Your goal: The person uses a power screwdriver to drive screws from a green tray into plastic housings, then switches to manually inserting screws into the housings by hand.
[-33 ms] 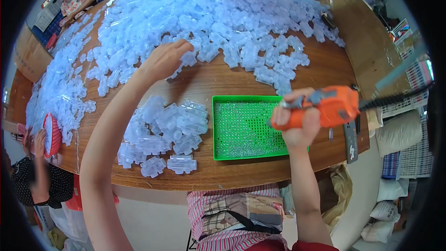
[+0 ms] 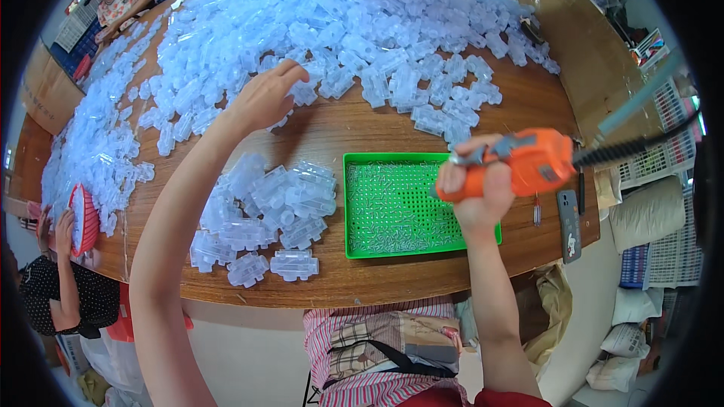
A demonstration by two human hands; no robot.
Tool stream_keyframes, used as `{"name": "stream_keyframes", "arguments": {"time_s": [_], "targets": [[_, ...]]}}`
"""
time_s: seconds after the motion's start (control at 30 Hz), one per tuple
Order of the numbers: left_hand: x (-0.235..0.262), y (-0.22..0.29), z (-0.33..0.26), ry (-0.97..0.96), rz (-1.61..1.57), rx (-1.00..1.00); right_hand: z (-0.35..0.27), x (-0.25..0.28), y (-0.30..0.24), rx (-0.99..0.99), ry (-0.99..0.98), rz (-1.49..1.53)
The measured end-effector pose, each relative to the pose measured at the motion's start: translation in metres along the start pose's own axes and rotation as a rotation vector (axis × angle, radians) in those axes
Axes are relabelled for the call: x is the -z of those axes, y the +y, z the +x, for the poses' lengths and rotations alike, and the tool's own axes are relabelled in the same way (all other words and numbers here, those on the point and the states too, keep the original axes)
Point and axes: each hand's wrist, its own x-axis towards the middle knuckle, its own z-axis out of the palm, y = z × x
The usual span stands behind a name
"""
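At the near edge of a big heap of clear plastic parts [image 2: 294, 15], my left hand [image 2: 264, 98] is palm down with fingers curled. A clear plastic part [image 2: 280, 120] shows under it and appears to be in its grip; the fingertips are partly hidden. My right hand [image 2: 486, 192] is wrapped round an orange power screwdriver [image 2: 539, 162], slightly blurred, its nose pointing left. The tool is above the right side of a green tray [image 2: 345, 211] holding many small metal screws [image 2: 377, 237]. Left of the tray lies a smaller pile of clear parts [image 2: 264, 203].
A black coiled cord [image 2: 626, 145] runs right from the screwdriver. Near the table's right edge lie a dark phone [image 2: 569, 226] and a small screwdriver [image 2: 537, 209]. Cardboard [image 2: 596, 68] walls the right side. Two people sit at the left, one beside a red basket [image 2: 85, 218].
My right hand and the power screwdriver have shifted slightly left and up, uncovering more of the small screwdriver. My left hand has moved slightly to the left.
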Motion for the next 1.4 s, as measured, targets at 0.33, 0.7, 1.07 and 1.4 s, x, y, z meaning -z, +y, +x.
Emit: {"name": "stream_keyframes", "arguments": {"time_s": [0.33, 0.7, 1.07, 1.4], "targets": [[-0.037, 0.008, -0.013, 0.170, 0.158, 0.270, 0.007, -0.010, 0.029, -0.078, 0.045, -0.184], [0.013, 0.104, -0.054, 0.366, -0.657, 0.370, 0.013, -0.001, 0.033, 0.081, 0.019, -0.121], [0.018, 0.213, -0.135, 0.248, -0.587, 0.086, 0.005, -0.002, 0.032, -0.010, 0.003, -0.038], [-0.038, 0.251, -0.151, 0.185, -0.395, 0.219, 0.004, -0.006, 0.017, -0.033, -0.004, -0.188]]}}
